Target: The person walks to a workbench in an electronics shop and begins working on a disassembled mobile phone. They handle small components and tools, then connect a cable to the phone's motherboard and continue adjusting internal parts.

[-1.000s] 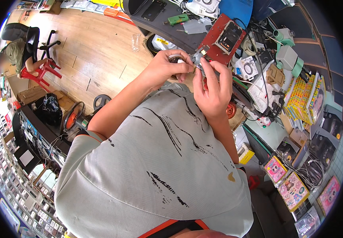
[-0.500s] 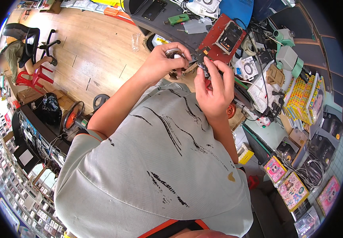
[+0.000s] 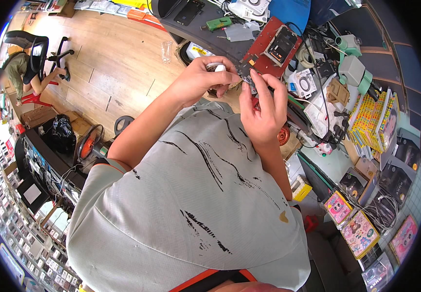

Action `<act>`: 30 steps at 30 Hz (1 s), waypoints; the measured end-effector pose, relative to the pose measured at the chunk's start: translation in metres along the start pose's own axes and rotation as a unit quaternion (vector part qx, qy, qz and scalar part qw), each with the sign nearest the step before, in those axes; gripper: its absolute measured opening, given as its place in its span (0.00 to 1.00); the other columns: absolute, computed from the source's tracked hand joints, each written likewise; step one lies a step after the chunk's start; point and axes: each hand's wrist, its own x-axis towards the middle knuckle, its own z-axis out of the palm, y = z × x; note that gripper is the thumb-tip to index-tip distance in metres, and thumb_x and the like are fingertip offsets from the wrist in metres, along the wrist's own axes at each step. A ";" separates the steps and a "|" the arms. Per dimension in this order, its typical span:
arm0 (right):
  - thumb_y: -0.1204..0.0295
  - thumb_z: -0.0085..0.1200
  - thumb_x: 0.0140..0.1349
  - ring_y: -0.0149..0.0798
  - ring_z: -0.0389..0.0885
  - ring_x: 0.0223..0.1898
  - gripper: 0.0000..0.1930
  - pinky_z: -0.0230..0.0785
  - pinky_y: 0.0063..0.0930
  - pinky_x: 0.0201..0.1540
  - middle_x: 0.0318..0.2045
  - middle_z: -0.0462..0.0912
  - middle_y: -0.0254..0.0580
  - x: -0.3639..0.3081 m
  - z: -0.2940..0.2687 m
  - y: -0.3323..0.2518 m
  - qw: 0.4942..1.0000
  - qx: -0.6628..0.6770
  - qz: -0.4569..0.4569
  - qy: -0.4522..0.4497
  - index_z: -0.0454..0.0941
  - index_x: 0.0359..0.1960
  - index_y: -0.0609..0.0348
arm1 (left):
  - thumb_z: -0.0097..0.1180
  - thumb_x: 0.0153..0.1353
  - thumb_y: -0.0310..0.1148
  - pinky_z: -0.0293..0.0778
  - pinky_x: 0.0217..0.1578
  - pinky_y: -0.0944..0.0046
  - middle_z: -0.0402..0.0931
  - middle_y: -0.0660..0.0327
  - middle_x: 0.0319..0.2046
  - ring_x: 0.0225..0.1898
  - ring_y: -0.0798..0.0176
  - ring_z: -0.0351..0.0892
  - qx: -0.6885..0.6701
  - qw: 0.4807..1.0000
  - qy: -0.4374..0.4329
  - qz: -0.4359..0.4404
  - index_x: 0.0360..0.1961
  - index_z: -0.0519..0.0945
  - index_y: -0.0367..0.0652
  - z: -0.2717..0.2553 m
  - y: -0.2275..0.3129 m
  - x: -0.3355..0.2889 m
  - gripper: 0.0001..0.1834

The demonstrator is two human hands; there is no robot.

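My left hand is closed, its fingers curled round a small round whitish piece; I cannot make out its kind. Its thumb tip points toward a small dark electronic part, which my right hand pinches between thumb and fingers. Both hands are raised in front of my chest, close together near the edge of the dark workbench. Just beyond them a red work mat carries an opened phone-like device with a dark inside and a pale frame.
A green tool lies on the bench near another dark panel. Cables, a green-and-white device and stacked yellow books crowd the right side. At far left a person bends beside an office chair and red stool.
My left fingers have shifted slightly and their tips closed in differently; my right hand holds its place. Far left, the person and office chair have shifted, covering more of the red stool.
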 end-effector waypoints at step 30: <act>0.80 0.71 0.58 0.47 0.83 0.40 0.13 0.80 0.43 0.46 0.39 0.81 0.43 -0.005 0.000 -0.007 1.000 0.004 0.007 0.016 0.89 0.46 0.65 | 0.67 0.61 0.24 0.68 0.24 0.70 0.81 0.62 0.28 0.24 0.71 0.77 0.069 0.997 0.031 0.014 0.36 0.85 0.33 0.004 0.003 -0.008 0.05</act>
